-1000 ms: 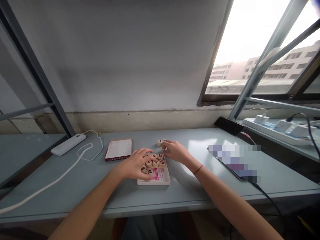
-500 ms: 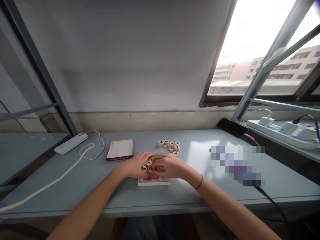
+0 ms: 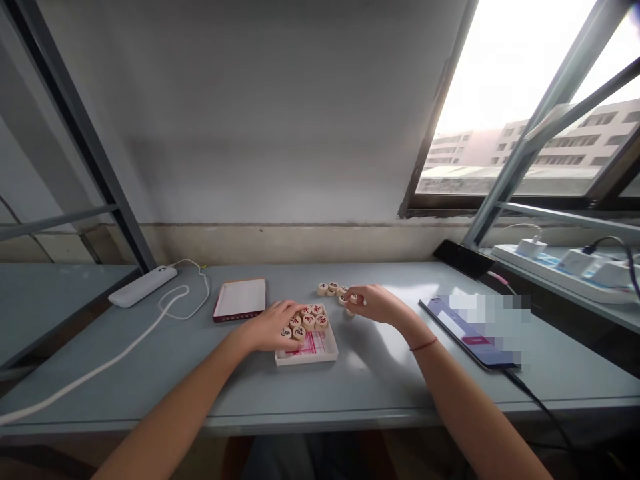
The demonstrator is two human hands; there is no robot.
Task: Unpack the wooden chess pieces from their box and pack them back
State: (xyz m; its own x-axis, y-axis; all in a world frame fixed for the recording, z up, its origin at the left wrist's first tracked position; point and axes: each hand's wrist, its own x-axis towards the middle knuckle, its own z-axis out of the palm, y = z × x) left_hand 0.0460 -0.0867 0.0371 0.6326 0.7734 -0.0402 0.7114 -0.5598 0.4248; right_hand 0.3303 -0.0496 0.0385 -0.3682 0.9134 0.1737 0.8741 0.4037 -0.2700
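A shallow white box [image 3: 327, 353] with red print on its floor stands near me, holding round wooden Chinese chess pieces [image 3: 309, 323] packed toward its far and left sides. My left hand [image 3: 270, 327] wraps over the box's left side, its thumb and fingers around the pieces there; the fingertips are partly hidden. Beyond the box to the right, a small cluster of chess pieces [image 3: 333, 287] lies on the table. My right hand [image 3: 377, 303] is at the right end of this cluster, thumb and fingers pinched on a chess piece [image 3: 354, 299] and partly covering others.
A dark red box lid [image 3: 240, 298], white inside, lies left of the box. On the left are a white power bank [image 3: 143, 287] and its cable. A tablet-like device [image 3: 470, 333], partly blurred, lies right. A power strip [image 3: 565, 267] sits at the far right.
My right hand has moved from the box rightward and away to the loose pieces. More pieces now show inside the box, while my left hand has stayed at its left side.
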